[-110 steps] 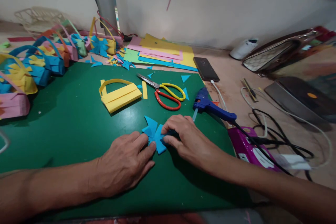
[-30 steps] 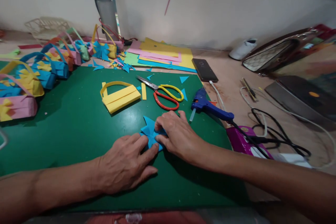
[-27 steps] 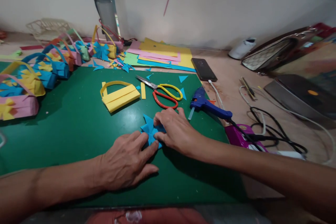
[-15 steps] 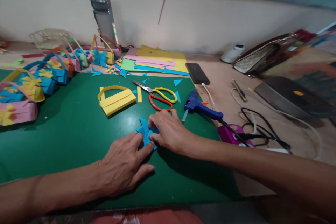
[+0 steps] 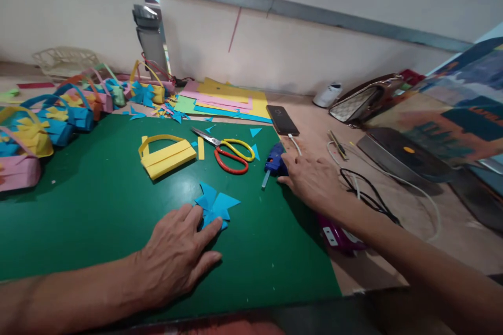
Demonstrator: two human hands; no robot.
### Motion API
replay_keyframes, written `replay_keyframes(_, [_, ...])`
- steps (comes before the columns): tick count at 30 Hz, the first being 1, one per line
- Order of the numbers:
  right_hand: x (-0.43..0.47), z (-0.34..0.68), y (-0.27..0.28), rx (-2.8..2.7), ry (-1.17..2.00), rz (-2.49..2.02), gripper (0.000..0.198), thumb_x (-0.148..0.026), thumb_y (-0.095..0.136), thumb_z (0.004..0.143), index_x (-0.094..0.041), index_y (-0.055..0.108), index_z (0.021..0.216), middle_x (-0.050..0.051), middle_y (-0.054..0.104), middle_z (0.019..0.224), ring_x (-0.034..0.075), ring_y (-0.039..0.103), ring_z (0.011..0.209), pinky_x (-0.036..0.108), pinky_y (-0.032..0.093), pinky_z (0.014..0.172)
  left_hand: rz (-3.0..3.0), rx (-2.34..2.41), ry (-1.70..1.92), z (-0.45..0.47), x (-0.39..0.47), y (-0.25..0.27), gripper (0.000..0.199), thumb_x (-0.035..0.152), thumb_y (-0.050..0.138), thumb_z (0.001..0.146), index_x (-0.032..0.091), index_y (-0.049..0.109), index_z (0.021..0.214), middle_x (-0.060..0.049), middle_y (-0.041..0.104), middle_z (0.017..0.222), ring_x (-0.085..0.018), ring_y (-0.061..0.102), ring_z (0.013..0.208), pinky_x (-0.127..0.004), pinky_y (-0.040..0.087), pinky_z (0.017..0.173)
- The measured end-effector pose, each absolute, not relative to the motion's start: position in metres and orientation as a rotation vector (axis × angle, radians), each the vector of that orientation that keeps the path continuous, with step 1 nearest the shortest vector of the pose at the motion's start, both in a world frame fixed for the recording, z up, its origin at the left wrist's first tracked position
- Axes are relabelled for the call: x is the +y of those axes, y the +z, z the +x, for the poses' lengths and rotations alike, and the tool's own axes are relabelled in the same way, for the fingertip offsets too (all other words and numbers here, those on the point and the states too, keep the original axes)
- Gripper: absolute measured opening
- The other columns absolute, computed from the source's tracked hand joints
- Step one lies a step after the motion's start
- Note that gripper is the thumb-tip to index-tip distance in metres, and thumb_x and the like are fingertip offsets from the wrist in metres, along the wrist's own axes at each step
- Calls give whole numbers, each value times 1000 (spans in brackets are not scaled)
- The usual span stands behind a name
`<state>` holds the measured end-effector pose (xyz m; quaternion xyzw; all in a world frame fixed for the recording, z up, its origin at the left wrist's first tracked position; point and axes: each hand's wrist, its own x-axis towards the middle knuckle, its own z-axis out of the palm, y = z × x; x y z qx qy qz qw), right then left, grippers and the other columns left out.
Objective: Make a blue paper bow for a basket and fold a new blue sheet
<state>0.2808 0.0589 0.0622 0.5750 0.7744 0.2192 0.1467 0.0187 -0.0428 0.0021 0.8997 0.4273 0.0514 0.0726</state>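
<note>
A folded blue paper flower (image 5: 214, 204) lies on the green mat. My left hand (image 5: 176, 251) rests flat with its fingertips on the flower's lower left petals, fingers apart. Over the handle of the blue hot glue gun (image 5: 274, 159) is my right hand (image 5: 312, 178), its thumb and fingers apart; most of the handle is hidden beneath it. A glue stick pokes out of the gun's back end. Scissors (image 5: 231, 157) with one red and one yellow handle lie open beyond the flower. To their left sits a small yellow paper basket (image 5: 168, 158) beside a yellow strip (image 5: 201, 148).
Finished paper baskets (image 5: 66, 120) with flowers line the left side. Coloured paper sheets (image 5: 231, 99) and scraps lie at the back. A phone (image 5: 282, 119) on a white cable, a purple power strip (image 5: 338, 235) and a black cord (image 5: 369, 199) are on the right.
My right hand has left the blue flower and moved right to the glue gun. My left hand stays on the flower. The view has turned slightly right and up.
</note>
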Motion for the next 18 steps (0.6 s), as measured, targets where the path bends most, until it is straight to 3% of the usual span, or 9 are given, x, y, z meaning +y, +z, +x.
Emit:
replay_keyframes(3, [65,283,54,2181,568,1692,32,-25,56,82,-14,53,112,18,65,98,30,62,78,33,40,59,2711,1326,145,18,-43,6,40,43,41,92,27,45,128,-8,49,93,-27,45,82,-44,41,69])
replay_keyframes(8, [64,281,55,2192,532,1724,38,-21,47,84,-14,48,121,21,56,120,32,61,91,35,43,61,2696,1346,162,17,-42,7,41,47,40,92,28,46,127,-8,49,93,-27,44,82,-44,38,70])
replay_keyframes(13, [59,284,69,2209,539,1810,47,-19,45,84,-12,43,130,18,62,109,32,62,88,37,47,63,2683,1323,218,16,-42,5,41,48,41,91,29,46,127,-7,48,91,-26,42,82,-43,36,70])
replay_keyframes(18, [53,290,92,2340,636,1868,39,-27,43,88,-11,51,123,18,65,101,33,64,85,39,49,62,2668,1323,257,15,-41,4,41,48,43,91,28,47,126,-7,47,92,-26,42,84,-43,36,72])
